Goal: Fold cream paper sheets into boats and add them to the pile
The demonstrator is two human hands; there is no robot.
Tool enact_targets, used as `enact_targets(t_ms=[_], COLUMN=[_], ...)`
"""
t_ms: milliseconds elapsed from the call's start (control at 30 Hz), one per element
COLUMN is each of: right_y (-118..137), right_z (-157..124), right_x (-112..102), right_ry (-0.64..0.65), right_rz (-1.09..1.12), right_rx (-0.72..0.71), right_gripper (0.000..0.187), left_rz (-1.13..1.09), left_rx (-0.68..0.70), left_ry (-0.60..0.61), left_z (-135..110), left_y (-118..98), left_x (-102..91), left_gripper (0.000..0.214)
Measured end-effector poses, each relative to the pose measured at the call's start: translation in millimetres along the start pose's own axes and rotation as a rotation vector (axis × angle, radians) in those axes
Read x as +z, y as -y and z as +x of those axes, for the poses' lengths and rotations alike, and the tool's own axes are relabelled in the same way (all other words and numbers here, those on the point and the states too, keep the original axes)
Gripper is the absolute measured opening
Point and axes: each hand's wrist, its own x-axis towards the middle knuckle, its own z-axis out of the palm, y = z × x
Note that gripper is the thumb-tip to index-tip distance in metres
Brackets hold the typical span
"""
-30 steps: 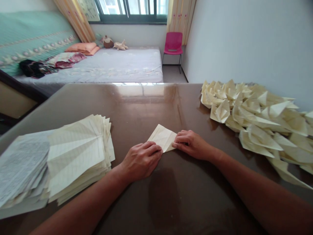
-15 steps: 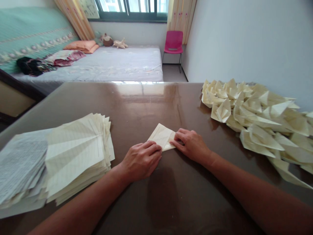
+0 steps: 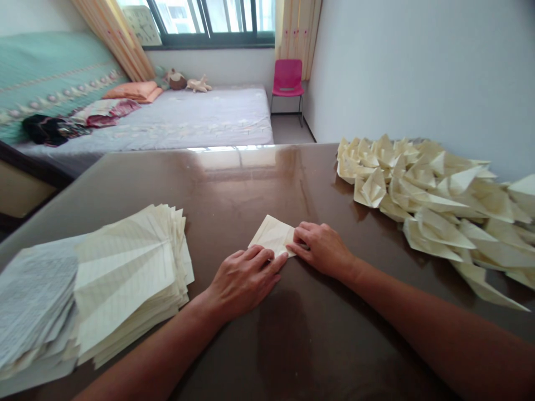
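A small sheet of cream paper (image 3: 271, 231), folded into a compact four-sided piece, lies flat on the brown table in front of me. At its near left edge, my left hand (image 3: 246, 278) presses down with bent fingers, the thumb reaching along the near edge toward the right. My right hand (image 3: 320, 248) keeps the right corner between curled fingers and thumb, which cover that corner. The two hands sit close together on either side of the paper, and the thumb of the left nearly meets the fingertips of the right.
A stack of creased, lined cream sheets (image 3: 125, 273) lies to the left, beside printed grey-white pages (image 3: 35, 295). Many folded paper shapes (image 3: 434, 195) are heaped at the right by the wall. Beyond the glossy table (image 3: 234, 189) are a bed (image 3: 209, 117) and a pink chair (image 3: 288, 78).
My left thumb has slid to the right along the paper's near edge, toward my right hand. The right hand keeps its hold on the corner. The view has shifted slightly.
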Motion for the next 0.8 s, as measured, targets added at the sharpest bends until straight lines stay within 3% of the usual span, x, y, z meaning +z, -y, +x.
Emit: enact_targets(t_ms=[300,800], right_y=[0.3,-2.5], right_z=[0.9,1.1], right_x=[2.0,13.6], right_ry=[-0.003,-0.101], right_rz=[0.007,0.010], right_rx=[0.009,-0.025], right_gripper=[0.028,0.020], left_rz=[0.010,-0.086], left_rx=[-0.044,-0.072], left_ry=[0.092,0.102], left_z=[2.1,-2.4], left_y=[-2.7,-5.2], left_x=[-3.2,-6.4], left_gripper=[0.031,0.034])
